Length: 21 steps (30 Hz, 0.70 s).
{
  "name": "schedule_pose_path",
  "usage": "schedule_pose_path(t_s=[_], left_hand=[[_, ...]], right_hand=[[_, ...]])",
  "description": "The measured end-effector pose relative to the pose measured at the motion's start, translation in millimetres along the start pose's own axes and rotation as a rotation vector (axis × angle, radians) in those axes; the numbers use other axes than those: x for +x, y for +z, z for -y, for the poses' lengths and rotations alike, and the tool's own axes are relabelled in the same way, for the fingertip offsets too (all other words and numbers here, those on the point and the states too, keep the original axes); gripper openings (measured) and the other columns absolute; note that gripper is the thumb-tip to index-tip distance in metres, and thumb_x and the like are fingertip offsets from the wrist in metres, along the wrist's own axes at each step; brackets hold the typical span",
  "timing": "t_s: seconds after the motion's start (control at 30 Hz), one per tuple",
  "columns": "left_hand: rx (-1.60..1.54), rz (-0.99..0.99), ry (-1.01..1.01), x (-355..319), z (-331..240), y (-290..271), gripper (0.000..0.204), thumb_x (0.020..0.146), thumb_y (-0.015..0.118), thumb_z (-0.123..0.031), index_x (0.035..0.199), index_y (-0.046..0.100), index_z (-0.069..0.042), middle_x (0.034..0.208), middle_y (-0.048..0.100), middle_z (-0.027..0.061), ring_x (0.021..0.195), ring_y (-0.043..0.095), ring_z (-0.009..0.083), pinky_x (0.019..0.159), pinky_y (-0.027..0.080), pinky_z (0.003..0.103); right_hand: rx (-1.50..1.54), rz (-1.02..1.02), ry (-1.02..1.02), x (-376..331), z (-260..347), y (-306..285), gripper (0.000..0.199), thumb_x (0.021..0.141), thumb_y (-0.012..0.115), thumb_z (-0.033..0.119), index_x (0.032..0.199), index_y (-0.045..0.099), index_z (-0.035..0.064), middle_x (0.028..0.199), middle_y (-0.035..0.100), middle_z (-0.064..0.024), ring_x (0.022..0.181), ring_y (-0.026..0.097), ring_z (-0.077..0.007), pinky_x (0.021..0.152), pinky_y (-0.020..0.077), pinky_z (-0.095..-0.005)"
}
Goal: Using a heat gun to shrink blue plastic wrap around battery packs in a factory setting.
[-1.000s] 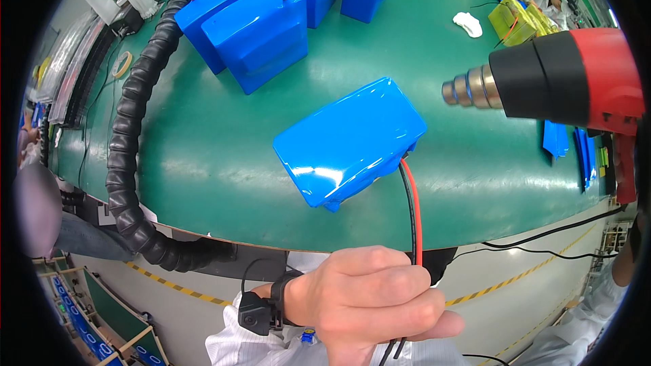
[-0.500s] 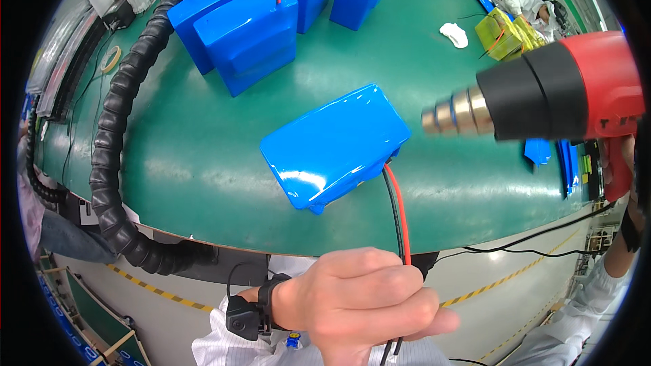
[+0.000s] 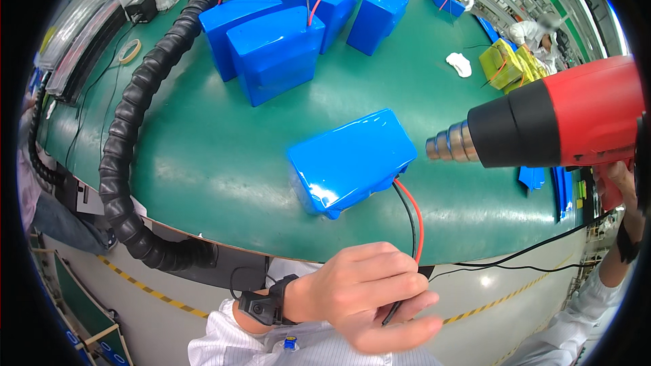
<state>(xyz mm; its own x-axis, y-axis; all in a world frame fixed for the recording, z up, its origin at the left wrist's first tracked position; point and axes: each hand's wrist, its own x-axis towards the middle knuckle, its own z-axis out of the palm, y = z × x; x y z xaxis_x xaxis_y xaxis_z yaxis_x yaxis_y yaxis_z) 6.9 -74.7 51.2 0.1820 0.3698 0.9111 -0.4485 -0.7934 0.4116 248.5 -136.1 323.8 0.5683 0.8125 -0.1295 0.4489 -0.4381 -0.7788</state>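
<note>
A blue shrink-wrapped battery pack [image 3: 352, 159] lies on the green table [image 3: 224, 163] near its front edge. A red and a black wire [image 3: 412, 220] run from its right corner down into my left hand [image 3: 369, 295], which is closed around them just off the table's edge. My right hand [image 3: 618, 186] grips the handle of a red and black heat gun [image 3: 549, 125]. The metal nozzle points left at the pack's right end, a short gap away.
Several more blue packs [image 3: 278, 51] stand at the back of the table. A thick black corrugated hose [image 3: 132, 135] curves along the left edge. Yellow packs [image 3: 505, 64] and a white glove [image 3: 460, 64] lie at the back right, where other people work.
The heat gun has dropped lower and come nearer to the pack's right end. My left hand keeps hold of the wires.
</note>
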Motion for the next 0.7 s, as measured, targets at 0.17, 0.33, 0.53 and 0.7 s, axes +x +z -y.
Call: schedule_pose_path(t_s=[0.17, 0.33, 0.53, 0.7], left_hand=[[0.071, 0.1, 0.031, -6.6, -3.4, -4.5, 0.027, 0.072, 0.078, -0.006, 0.097, 0.067, -0.004, 0.08, 0.066, 0.0067, 0.068, 0.059, 0.0209, 0.052, 0.046, 0.028], [0.079, 0.156, -0.003, -6.7, -4.3, -9.2, 0.027, 0.071, 0.073, -0.004, 0.099, 0.073, -0.007, 0.084, 0.064, 0.004, 0.071, 0.06, 0.0194, 0.055, 0.047, 0.028], [0.162, 0.196, -0.001, -7.3, -1.8, -7.4, 0.031, 0.072, 0.069, -0.007, 0.103, 0.075, -0.009, 0.086, 0.064, 0.0023, 0.072, 0.06, 0.0186, 0.056, 0.048, 0.028], [0.138, 0.237, -0.005, -5.7, -1.2, -1.9, 0.034, 0.07, 0.068, -0.007, 0.103, 0.076, -0.011, 0.089, 0.064, 0.0028, 0.072, 0.06, 0.0188, 0.057, 0.049, 0.028]], right_hand=[[-0.238, 0.122, -0.272, 5.0, -11.6, -18.5, 0.035, 0.088, 0.079, 0.014, 0.112, 0.062, -0.0043, 0.085, 0.068, -0.011, 0.062, 0.062, -0.0155, 0.055, 0.0504, -0.0268], [-0.375, 0.146, -0.147, -1.1, 2.3, -19.0, 0.032, 0.088, 0.079, 0.014, 0.111, 0.066, -0.0036, 0.091, 0.072, -0.0123, 0.072, 0.067, -0.0167, 0.063, 0.0536, -0.0268], [-0.285, 0.028, -0.36, 18.7, -73.2, -69.4, 0.088, 0.079, 0.084, 0.05, 0.137, 0.042, -0.0009, 0.078, 0.064, -0.0075, 0.056, 0.063, -0.0131, 0.045, 0.0506, -0.0249], [-0.284, 0.042, -0.354, 5.2, -66.1, -58.0, 0.072, 0.082, 0.082, 0.043, 0.127, 0.051, -0.0029, 0.08, 0.065, -0.0094, 0.056, 0.062, -0.0148, 0.047, 0.0503, -0.0268]])
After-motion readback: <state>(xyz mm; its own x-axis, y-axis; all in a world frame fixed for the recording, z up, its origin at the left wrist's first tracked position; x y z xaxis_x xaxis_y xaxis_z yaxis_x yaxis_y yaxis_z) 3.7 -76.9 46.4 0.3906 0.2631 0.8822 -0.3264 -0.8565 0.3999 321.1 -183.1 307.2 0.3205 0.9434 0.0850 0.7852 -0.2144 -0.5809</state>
